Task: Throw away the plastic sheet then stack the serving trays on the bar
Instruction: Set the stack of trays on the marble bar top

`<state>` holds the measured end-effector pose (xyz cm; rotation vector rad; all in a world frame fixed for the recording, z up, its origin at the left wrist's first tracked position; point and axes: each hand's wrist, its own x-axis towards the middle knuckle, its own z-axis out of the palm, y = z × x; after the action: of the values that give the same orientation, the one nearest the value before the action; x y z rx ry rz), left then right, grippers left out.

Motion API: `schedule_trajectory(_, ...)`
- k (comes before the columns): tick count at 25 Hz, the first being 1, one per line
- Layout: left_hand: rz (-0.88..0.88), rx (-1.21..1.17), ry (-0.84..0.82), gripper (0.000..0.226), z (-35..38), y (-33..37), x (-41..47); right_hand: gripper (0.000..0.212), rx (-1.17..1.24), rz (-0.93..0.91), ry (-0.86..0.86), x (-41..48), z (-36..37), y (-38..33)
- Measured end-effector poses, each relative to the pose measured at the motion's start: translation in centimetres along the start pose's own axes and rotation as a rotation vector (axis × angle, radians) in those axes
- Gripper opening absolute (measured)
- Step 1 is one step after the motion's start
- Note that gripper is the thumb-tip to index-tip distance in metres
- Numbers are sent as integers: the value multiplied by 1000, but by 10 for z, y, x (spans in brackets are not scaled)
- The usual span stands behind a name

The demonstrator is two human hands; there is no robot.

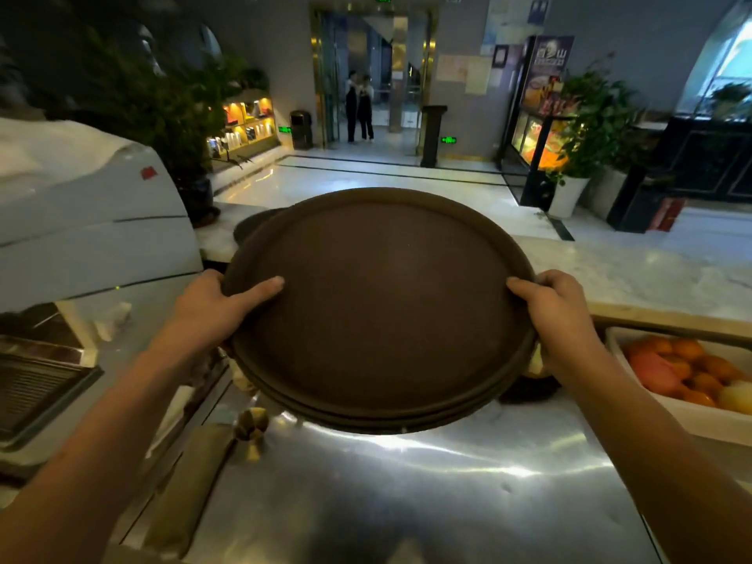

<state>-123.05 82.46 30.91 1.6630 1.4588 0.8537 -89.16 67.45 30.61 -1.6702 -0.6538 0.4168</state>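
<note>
A stack of round dark brown serving trays (382, 303) fills the middle of the view, held above the steel counter and tilted up toward the marble bar top (651, 266). At least two rims show at the stack's near edge. My left hand (219, 299) grips the left rim, thumb lying on the top tray. My right hand (557, 315) grips the right rim. The edge of another dark tray (254, 225) lies on the bar just behind the stack at the left. No plastic sheet is in sight.
A steel counter (407, 482) lies below the trays. A white box of oranges and other fruit (683, 376) sits at the right. A large white machine (89, 221) stands at the left above a drip grille. Two people stand in the far doorway.
</note>
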Motion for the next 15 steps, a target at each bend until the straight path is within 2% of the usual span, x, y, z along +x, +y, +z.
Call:
schedule_trajectory(2, -26, 22, 32, 79, -23, 9, 18, 32, 4, -28, -30, 12, 28, -19)
schedule_trajectory(7, -105, 16, 84, 86, -48, 18, 63, 28, 20, -65, -108, 56, 77, -46)
schedule_trajectory(15, -168, -56, 111, 56, -47, 45, 141, 27, 11, -83, -203, 150, 141, -68)
